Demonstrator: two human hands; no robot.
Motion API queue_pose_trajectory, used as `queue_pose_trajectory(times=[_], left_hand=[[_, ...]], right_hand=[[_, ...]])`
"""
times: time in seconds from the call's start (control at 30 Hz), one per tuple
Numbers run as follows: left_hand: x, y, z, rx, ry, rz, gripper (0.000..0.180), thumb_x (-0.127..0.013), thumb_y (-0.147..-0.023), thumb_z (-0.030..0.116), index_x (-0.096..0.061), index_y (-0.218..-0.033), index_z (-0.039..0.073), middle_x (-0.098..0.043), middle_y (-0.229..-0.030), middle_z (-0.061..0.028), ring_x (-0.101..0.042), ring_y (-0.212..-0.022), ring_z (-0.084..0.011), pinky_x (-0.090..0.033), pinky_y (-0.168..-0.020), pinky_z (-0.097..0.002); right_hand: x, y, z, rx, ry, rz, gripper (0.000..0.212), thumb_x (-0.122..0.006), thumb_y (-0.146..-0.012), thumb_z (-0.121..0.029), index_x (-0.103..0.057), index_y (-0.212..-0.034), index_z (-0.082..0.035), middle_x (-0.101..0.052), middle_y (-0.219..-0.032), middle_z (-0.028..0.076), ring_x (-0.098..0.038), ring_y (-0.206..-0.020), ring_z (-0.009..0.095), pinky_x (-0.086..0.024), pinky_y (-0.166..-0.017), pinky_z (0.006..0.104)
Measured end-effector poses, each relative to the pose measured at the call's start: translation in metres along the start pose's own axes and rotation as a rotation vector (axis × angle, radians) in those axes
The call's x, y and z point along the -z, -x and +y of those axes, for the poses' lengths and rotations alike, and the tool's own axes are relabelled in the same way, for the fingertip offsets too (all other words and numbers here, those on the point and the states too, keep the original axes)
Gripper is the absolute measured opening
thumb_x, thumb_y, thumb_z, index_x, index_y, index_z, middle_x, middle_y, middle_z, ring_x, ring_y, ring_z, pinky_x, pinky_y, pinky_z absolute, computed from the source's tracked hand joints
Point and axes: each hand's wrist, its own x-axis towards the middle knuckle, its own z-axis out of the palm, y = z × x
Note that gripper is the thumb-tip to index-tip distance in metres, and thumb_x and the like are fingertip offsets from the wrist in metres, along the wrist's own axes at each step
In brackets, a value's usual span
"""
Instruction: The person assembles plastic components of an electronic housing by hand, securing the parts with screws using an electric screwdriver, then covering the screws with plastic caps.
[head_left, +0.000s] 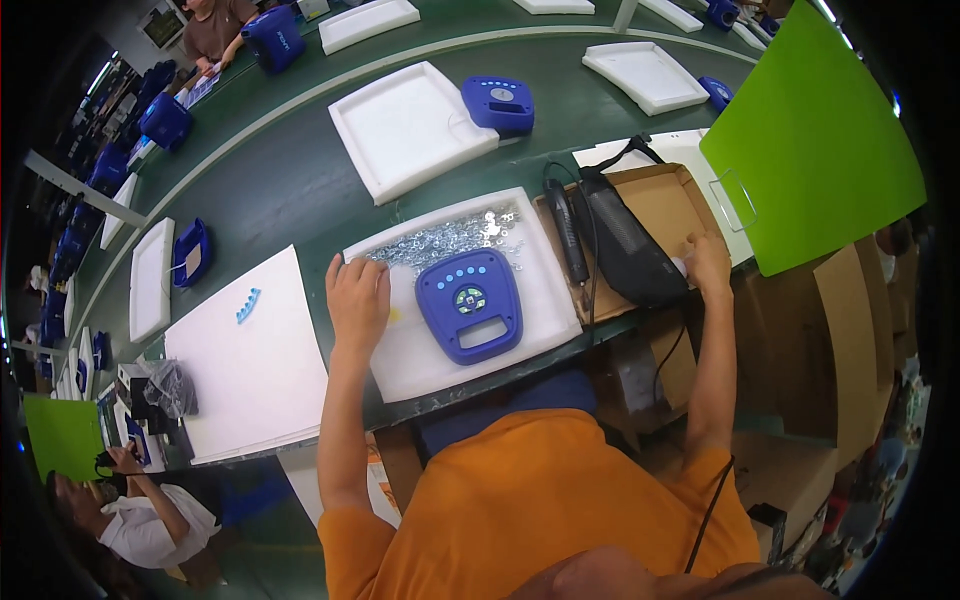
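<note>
My left hand (358,300) rests on the left rim of a white foam tray (400,365), its fingers curled over the edge. In the tray lies a blue plastic housing (462,338) with a grip slot, a row of light-blue dots and a round centre with green parts. Many small shiny metal pieces (430,240) are spread behind it. My right hand (707,262) reaches into a shallow cardboard box (672,200), beside a black mesh pouch (630,235). Its fingers are bent together near a small pale thing that I cannot make out.
A black corded power screwdriver (567,235) lies left of the pouch. White boards (255,365) with a light-blue strip (247,306) are on the left. A green panel (815,150) stands at the right. Across, another foam tray (415,130) touches a blue housing (515,118). Other people work nearby.
</note>
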Motion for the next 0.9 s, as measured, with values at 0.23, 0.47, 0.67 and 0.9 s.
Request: queue_pose_trajectory(times=[0.23,0.47,0.67,0.9], left_hand=[[0.029,0.028,0.006,0.112,0.117,0.016,0.006,-0.077,-0.099,0.006,-0.075,-0.103,0.008,-0.078,-0.105,-0.0078,-0.074,-0.107,-0.0300,-0.044,-0.125,-0.0548],[0.047,0.044,0.032,0.232,0.319,0.068,0.008,-0.078,-0.098,0.003,-0.075,-0.104,0.007,-0.079,-0.108,-0.0094,-0.076,-0.109,-0.0315,-0.047,-0.124,-0.0565],[0.042,0.044,0.056,0.212,0.402,0.063,0.010,-0.078,-0.098,0.001,-0.076,-0.106,0.007,-0.081,-0.112,-0.0095,-0.076,-0.110,-0.0319,-0.048,-0.123,-0.0572],[0.049,0.056,0.057,0.243,0.398,0.061,0.009,-0.076,-0.099,0.000,-0.076,-0.106,0.006,-0.081,-0.112,-0.0097,-0.076,-0.111,-0.0327,-0.048,-0.123,-0.0582]], right_hand=[[0.030,0.004,-0.005,0.016,-0.019,0.115,0.016,-0.078,-0.091,-0.004,-0.079,-0.108,-0.006,-0.076,-0.105,0.021,-0.075,-0.100,0.046,-0.059,-0.087,0.0551],[0.064,0.042,-0.130,0.269,-0.966,0.197,0.011,-0.082,-0.104,-0.013,-0.078,-0.110,-0.005,-0.073,-0.101,0.006,-0.072,-0.091,0.017,-0.056,-0.076,0.0330],[0.037,0.084,-0.269,0.603,-1.114,0.036,0.013,-0.089,-0.093,-0.012,-0.082,-0.102,-0.007,-0.070,-0.119,0.013,-0.068,-0.118,0.031,-0.054,-0.102,0.0431],[0.015,0.095,-0.324,0.704,-0.966,0.079,0.015,-0.089,-0.092,-0.018,-0.081,-0.101,-0.009,-0.067,-0.143,0.020,-0.043,-0.157,0.051,-0.038,-0.128,0.0591]])
